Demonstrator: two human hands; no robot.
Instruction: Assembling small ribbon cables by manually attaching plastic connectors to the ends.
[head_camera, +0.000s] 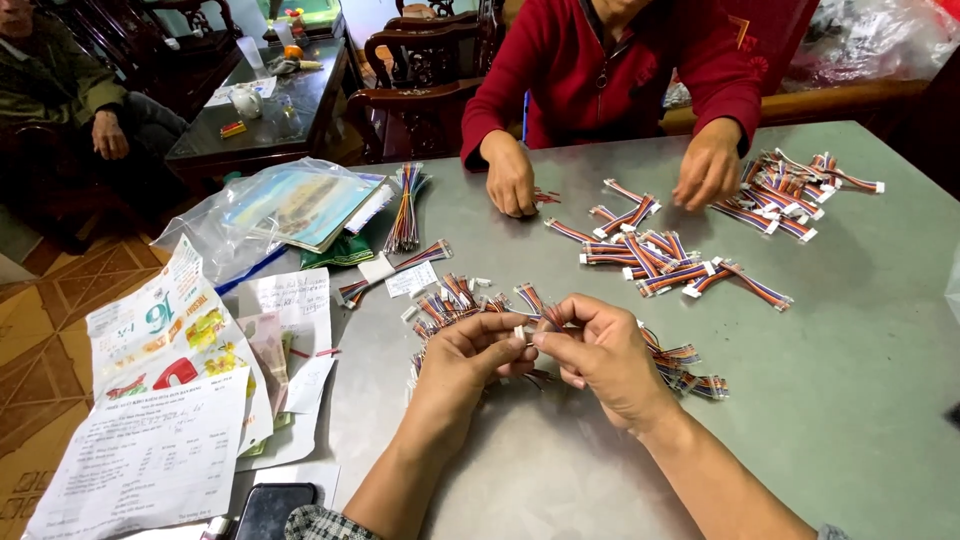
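Head view: wire harness (532, 300) angled up-left

Both forearms come up from the six o'clock edge, bare to the cuffs, and lean toward each other as they rise toward twelve. The left hand (465, 358) sits at about nine o'clock of the right hand (600, 355), palm turned inward, thumb and forefinger pinched together. The right curls over from three o'clock, its fingertips meeting the left's (knuckles up, wrist slightly bent).
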